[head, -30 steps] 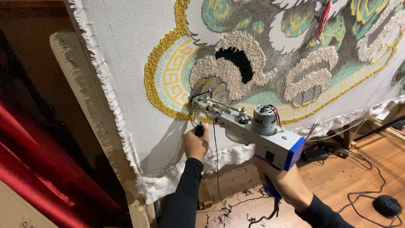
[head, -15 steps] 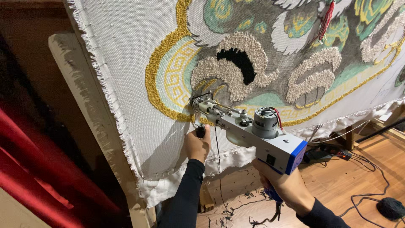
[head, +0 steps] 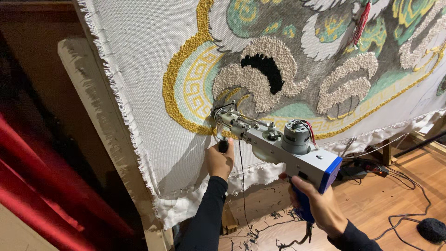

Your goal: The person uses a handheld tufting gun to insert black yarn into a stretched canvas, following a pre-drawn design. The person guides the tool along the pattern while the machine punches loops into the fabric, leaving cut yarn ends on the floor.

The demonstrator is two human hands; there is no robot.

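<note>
A grey and blue tufting gun points its needle tip into a stretched white cloth bearing a tufted pattern of gold, green, beige and grey yarn. My left hand grips the gun's black front handle just below the needle. My right hand is wrapped around the blue rear grip. The needle meets the cloth at the gold and green border of the pattern. A dark yarn strand hangs down from the gun.
A wooden frame post holds the cloth's left edge. Red fabric hangs at the left. Wooden floor below carries yarn scraps, cables, a power strip and a dark yarn ball.
The gun and both hands stay almost in place against the cloth; the view shifts slightly, with the needle at the same border spot.
</note>
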